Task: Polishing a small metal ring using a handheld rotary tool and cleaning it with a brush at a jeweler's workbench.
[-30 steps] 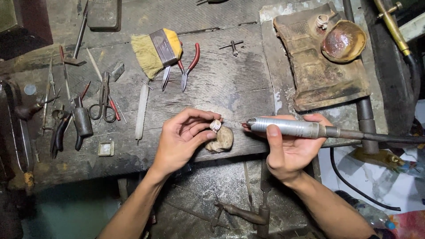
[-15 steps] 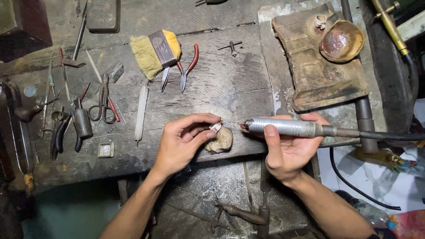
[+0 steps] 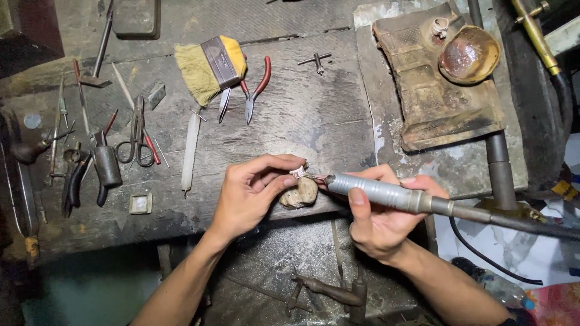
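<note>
Left hand (image 3: 251,193) pinches a small silver piece (image 3: 297,172) against the wooden peg (image 3: 300,193) at the bench (image 3: 314,115) edge for support; right hand (image 3: 377,220), at 3 o'clock, wraps closed around the rotary tool (image 3: 386,193), tip touching it.

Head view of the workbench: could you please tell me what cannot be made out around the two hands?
- Small pale piece: too small, and partly covered by the left hand's fingertips; its shape is unclear.
- Tool tip of the metal handpiece: too fine to identify where it meets the piece.
- Handpiece's flexible shaft: cut off by the right edge.
- Right hand's palm: hidden behind the handpiece.
</note>
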